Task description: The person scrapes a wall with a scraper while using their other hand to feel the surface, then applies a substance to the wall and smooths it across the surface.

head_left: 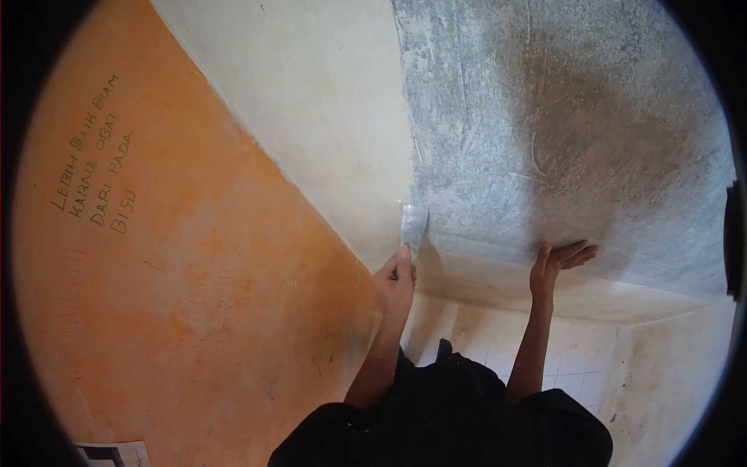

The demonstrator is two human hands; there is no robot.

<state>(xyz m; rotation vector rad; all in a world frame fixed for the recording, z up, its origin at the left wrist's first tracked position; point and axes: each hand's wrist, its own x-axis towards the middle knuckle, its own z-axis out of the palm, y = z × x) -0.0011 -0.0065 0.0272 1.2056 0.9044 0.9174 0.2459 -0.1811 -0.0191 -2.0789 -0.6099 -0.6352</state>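
Observation:
My left hand (398,284) is closed around the handle of a putty knife (413,224), its metal blade pointing up. The blade lies against the wall at the border between a smooth white strip (319,93) and a rough grey patch (475,132). Most of the handle is hidden in my fingers. Further right, my right hand (562,258) is open, its fingers stretched to the right and resting near the lower edge of the grey patch.
An orange wall (194,296) with green handwriting (93,152) meets the white strip at a slanting corner on the left. White tiles (572,366) show low on the right. A printed sheet (117,453) sits at the bottom left. A dark object (733,241) stands at the right edge.

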